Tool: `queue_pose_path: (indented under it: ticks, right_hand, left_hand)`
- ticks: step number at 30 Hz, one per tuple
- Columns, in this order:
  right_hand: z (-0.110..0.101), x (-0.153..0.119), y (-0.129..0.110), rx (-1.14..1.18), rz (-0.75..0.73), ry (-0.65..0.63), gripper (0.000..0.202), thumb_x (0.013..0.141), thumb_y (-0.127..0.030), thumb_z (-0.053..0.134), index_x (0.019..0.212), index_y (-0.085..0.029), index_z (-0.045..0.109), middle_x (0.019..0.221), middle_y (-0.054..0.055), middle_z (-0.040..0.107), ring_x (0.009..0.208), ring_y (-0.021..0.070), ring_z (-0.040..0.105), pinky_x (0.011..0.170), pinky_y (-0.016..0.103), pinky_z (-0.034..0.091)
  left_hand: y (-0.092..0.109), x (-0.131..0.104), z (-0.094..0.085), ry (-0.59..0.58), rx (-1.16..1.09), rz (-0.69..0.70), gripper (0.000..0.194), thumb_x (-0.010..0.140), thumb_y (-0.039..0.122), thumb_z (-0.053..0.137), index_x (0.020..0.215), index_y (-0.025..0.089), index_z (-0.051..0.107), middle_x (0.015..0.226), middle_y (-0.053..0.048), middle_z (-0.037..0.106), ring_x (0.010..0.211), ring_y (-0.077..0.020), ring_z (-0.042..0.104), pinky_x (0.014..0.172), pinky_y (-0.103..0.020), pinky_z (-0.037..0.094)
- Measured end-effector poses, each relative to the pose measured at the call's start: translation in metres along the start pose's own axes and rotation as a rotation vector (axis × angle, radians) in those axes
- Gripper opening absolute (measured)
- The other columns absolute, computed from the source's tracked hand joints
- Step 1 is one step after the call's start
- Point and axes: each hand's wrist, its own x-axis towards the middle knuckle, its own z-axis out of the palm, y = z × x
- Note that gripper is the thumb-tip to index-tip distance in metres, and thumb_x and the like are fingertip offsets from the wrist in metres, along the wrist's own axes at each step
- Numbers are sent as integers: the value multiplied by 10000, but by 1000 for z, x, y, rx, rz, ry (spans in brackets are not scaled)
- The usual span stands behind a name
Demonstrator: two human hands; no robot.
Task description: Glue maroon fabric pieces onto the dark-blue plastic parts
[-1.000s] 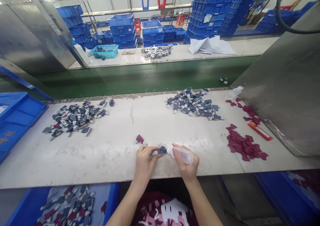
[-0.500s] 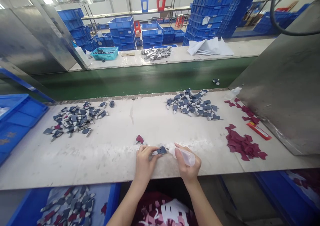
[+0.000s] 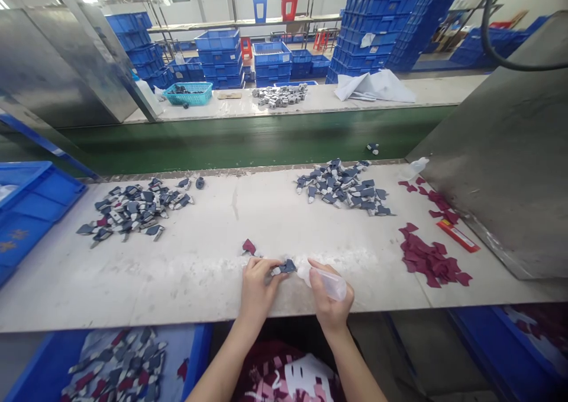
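Observation:
Between the thumb and fingers of my left hand [image 3: 258, 283] is a small dark-blue and white piece [image 3: 287, 266], held just above the white worktop [image 3: 213, 295]. My right hand [image 3: 331, 298] is wrapped round a translucent squeeze bottle [image 3: 332, 285], its tip pointing left at the blue piece. Whether the tip touches the piece, I cannot tell. Just beyond my left fingers lies a small maroon-topped piece [image 3: 249, 247]. A heap of blue and white pieces [image 3: 341, 186] lies farther back, and flat maroon pieces [image 3: 432, 260] are piled to the right.
Another heap of blue and white pieces [image 3: 137, 209] lies at left, beside a blue crate [image 3: 35, 212]. A green conveyor belt [image 3: 248, 141] runs behind the worktop, carrying a small piece [image 3: 373, 148]. A metal panel [image 3: 501, 153] bounds the right side. A red-orange packet [image 3: 458, 236] lies near it.
The squeeze bottle and my right hand have shifted slightly, the bottle's tip staying by the blue piece. The small piece on the conveyor belt has moved left. My left hand keeps its hold.

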Motion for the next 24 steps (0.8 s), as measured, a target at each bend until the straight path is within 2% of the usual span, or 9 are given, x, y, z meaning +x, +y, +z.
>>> queue_pose_path:
  ticks: [13, 19, 24]
  right_hand:
    - [8, 3, 3, -4, -1, -69, 233, 884, -339, 665, 961, -149, 775, 840, 117, 770, 725, 228, 732, 627, 321, 599]
    - [12, 2, -6, 53, 84, -62, 267, 875, -390, 659, 922, -156, 778, 805, 99, 750, 723, 227, 711, 624, 324, 574]
    - [8, 3, -7, 106, 172, -48, 269, 867, -396, 668, 874, -152, 781, 777, 91, 738, 716, 223, 702, 622, 316, 558]
  left_hand:
    - [1, 0, 0, 23, -17, 6, 208, 741, 82, 812, 890, 216, 759, 862, -27, 768, 852, -235, 635, 800, -384, 513]
    - [2, -1, 0, 30, -10, 12, 209, 731, 80, 823, 880, 214, 762, 852, -23, 773, 840, -232, 629, 794, -377, 509]
    - [3, -1, -1, 12, -10, -5, 198, 741, 85, 813, 882, 216, 766, 850, -26, 774, 852, -239, 630, 815, -393, 505]
